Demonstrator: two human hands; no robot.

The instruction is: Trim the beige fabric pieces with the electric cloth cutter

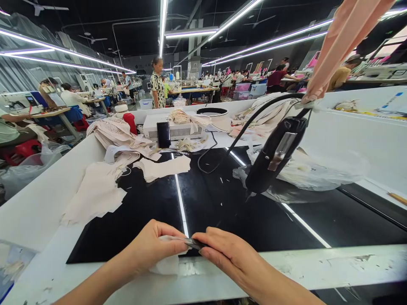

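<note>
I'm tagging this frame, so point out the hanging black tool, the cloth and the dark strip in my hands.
Black tool (276, 156), head view, middle of its body.
Cloth (165, 265), head view, the part under the left hand (149, 249).
Dark strip (193, 243), head view, its middle, beside the right hand (229, 256).

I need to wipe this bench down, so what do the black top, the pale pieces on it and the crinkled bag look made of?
Black top: a hard, glossy sheet, perhaps glass or acrylic; it mirrors the ceiling lights.
Pale pieces: soft matte cloth, lying limp with cut edges.
Crinkled bag: thin clear plastic film, wrinkled and shiny.
</note>
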